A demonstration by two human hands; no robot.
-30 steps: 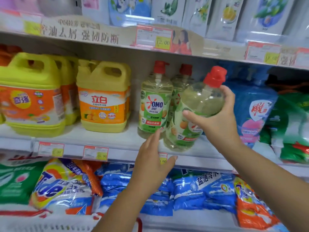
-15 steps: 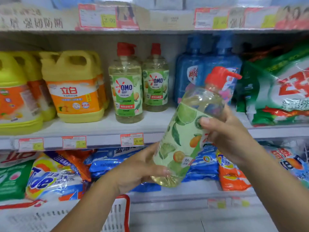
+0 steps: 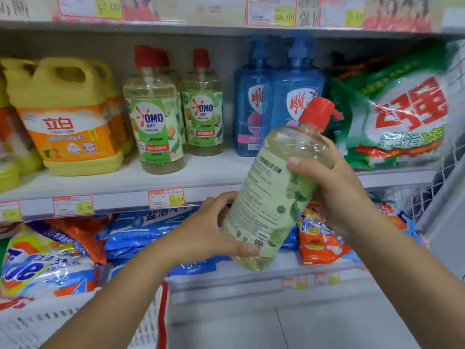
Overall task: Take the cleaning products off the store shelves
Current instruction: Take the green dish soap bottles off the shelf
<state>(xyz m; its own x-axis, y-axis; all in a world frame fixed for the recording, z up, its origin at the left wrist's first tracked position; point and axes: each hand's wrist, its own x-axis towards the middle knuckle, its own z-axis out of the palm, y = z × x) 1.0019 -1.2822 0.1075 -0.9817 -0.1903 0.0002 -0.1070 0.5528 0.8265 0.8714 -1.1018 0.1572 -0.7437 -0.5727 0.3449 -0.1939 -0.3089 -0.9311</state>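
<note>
A clear dish-soap bottle with a red pump cap and pale yellow liquid is tilted in front of the shelves, its back label facing me. My right hand grips its upper body. My left hand holds its base, thumb across the label near the barcode. Two matching OMO bottles stand on the middle shelf, with yellow detergent jugs to their left and blue pump bottles to their right.
Green-and-white powder bags lie at the shelf's right end. Below are Tide bags, blue bags and orange bags. A white basket with a red rim sits at the lower left. Price tags line the shelf edges.
The bottle came off the shelf and toward me. My left hand took hold of its base. It has turned so the back label now faces me.
</note>
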